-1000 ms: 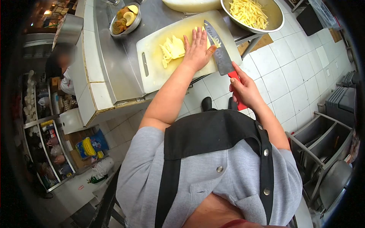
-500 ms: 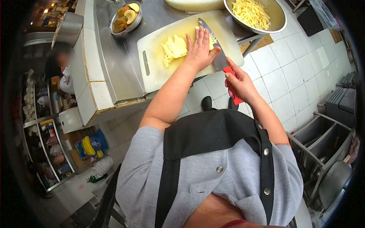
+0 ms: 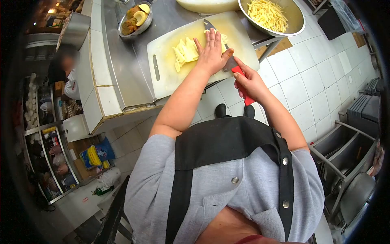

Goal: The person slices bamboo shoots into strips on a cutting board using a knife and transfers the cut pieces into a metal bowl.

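Note:
My left hand (image 3: 211, 55) lies flat, fingers stretched out, over pale yellow slices (image 3: 186, 50) on a white cutting board (image 3: 166, 83). More of the yellow food shows at its fingertips and beside the thumb. My right hand (image 3: 252, 84) is wrapped round the red handle of a knife (image 3: 230, 65), index finger forward along the top. The blade runs up and left beside my left hand, which hides its middle part. Its tip (image 3: 208, 23) shows just beyond the fingers.
A metal bowl (image 3: 300, 25) of thin yellow strips (image 3: 266, 15) stands right of the board. At left, a smaller bowl (image 3: 148, 25) holds peelings and yellow pieces. The steel counter (image 3: 126, 73) ends near me. A person (image 3: 71, 83) is at far left; metal racks (image 3: 325, 150) stand right.
My right hand and the knife have moved left, bringing the blade closer to my left hand, which now hides more of it. My left hand has barely shifted.

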`<action>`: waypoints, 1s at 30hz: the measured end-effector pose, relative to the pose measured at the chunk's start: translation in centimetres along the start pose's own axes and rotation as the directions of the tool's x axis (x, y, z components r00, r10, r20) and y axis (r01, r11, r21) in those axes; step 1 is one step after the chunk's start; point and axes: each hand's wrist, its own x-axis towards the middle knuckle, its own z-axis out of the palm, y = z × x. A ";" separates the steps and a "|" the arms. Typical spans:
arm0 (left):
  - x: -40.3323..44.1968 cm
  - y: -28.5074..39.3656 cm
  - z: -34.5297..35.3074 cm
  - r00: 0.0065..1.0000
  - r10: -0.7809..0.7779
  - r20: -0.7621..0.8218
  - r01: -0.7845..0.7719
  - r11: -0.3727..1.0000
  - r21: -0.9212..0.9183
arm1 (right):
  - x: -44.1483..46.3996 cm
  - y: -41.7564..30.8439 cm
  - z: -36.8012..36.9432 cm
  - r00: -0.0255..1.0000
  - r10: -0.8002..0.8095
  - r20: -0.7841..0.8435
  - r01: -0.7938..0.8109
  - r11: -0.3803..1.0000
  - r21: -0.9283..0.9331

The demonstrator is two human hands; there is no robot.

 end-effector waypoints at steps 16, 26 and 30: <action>0.2 0.0 0.4 0.986 -0.162 -0.034 0.162 0.987 -0.014 | -0.2 0.6 2.4 0.999 -0.037 0.037 0.037 0.999 -0.014; 0.8 0.5 -1.9 0.955 -0.258 0.145 0.249 0.965 0.079 | 0.2 0.4 3.1 0.996 -0.010 0.092 -0.001 0.993 0.120; 1.0 0.6 -1.8 0.947 -0.266 0.180 0.246 0.961 0.126 | 0.3 1.7 2.9 0.995 0.004 0.101 -0.025 0.976 0.216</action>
